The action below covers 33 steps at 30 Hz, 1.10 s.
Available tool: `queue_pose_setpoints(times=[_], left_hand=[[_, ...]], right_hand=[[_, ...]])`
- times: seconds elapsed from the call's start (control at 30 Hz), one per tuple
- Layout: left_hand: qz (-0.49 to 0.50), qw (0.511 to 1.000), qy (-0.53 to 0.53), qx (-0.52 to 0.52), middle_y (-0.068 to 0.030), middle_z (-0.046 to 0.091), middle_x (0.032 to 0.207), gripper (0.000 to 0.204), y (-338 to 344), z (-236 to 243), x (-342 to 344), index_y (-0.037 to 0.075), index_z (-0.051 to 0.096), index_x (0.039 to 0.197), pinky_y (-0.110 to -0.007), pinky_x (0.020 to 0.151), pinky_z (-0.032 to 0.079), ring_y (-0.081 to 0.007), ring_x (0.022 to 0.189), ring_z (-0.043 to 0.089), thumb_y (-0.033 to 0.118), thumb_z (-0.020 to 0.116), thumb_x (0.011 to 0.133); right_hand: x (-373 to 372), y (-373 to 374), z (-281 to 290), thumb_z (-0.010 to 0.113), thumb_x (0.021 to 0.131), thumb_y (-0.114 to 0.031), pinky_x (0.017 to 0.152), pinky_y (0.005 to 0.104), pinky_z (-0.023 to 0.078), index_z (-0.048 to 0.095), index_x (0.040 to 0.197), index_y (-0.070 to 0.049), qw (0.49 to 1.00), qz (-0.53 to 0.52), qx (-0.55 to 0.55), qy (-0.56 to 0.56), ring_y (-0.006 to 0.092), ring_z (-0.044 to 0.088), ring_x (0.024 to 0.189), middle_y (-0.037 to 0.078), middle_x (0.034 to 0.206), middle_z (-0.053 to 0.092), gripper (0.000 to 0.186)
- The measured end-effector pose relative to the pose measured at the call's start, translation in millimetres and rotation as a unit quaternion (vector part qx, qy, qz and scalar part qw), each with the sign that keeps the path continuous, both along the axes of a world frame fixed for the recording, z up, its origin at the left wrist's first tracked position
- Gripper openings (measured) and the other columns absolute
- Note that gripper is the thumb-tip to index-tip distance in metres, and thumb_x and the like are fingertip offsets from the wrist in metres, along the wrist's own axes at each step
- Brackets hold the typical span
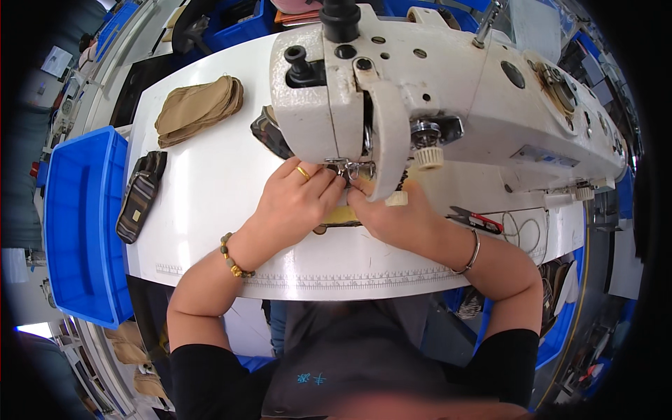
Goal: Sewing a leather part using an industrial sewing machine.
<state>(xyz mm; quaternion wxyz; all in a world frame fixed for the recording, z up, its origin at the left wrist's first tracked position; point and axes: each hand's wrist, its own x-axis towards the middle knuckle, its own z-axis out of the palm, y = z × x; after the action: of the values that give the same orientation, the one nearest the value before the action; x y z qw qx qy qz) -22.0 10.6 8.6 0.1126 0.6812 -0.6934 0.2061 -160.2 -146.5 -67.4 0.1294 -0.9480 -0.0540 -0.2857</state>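
A white sewing machine point(308, 112) stands over the table, its presser foot point(343, 166) low between my fingertips. My left hand point(297, 203), with a gold ring, has its fingers bent and pressed together at the foot's left side. Close to the foot's right side, my right hand point(395, 217) pinches with thumb and forefinger. Both hold a fabric piece point(341, 215) that shows yellow with a dark edge between them; most of it is hidden under the hands. Dark striped fabric point(269, 133) sticks out left of the machine head; whether it is the same piece I cannot tell.
A stack of tan fabric pieces point(199, 108) lies at the far left, with a striped fabric pouch point(141, 196) nearer. Beside the table stands a blue bin point(80, 224). Red-handled thread snips point(476, 220) lie right of my right hand. A ruler strip point(315, 281) runs along the front edge.
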Motion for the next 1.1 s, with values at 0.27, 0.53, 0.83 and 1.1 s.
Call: queue_pose_setpoints(times=[0.27,0.53,0.83,1.1], left_hand=[[0.012,0.99,0.138,0.018,-0.0008,0.065,0.094,0.025,-2.0,0.5,10.1,0.01,0.071,0.09,-0.035,0.084,0.047,-0.0207,0.092,0.063,0.011,0.076,0.066],[0.0,0.987,0.161,0.025,-0.0022,0.067,0.094,0.024,-0.7,3.3,7.5,0.008,0.071,0.092,-0.034,0.082,0.051,-0.0223,0.091,0.063,0.009,0.076,0.068],[0.009,0.982,0.186,0.029,-0.0042,0.068,0.098,0.024,0.8,4.0,1.1,0.007,0.071,0.095,-0.035,0.084,0.051,-0.0233,0.09,0.063,0.009,0.074,0.071],[-0.02,0.986,0.162,0.021,-0.0039,0.068,0.1,0.024,-3.3,0.5,2.5,0.006,0.071,0.098,-0.034,0.08,0.051,-0.0221,0.088,0.063,0.01,0.071,0.074]], right_hand=[[-3.4,-3.3,34.8,0.063,0.082,-0.011,0.055,0.0401,0.053,0.06,0.102,-0.009,0.99,0.029,-0.052,0.128,0.0288,0.066,0.062,0.01,0.071,0.062,0.02],[-5.4,-2.3,39.8,0.067,0.072,-0.009,0.055,0.0388,0.053,0.061,0.095,-0.004,0.997,0.015,-0.059,0.041,0.0276,0.066,0.062,0.01,0.076,0.064,0.024],[-10.6,-2.1,39.4,0.063,0.075,-0.012,0.054,0.0354,0.05,0.062,0.091,-0.004,0.976,0.031,-0.201,0.083,0.017,0.062,0.075,0.006,0.085,0.062,0.018],[-6.1,-7.9,48.5,0.059,0.08,-0.009,0.052,0.0322,0.049,0.063,0.093,-0.001,0.96,0.057,-0.265,0.073,0.0104,0.059,0.093,0.004,0.09,0.051,0.015]])
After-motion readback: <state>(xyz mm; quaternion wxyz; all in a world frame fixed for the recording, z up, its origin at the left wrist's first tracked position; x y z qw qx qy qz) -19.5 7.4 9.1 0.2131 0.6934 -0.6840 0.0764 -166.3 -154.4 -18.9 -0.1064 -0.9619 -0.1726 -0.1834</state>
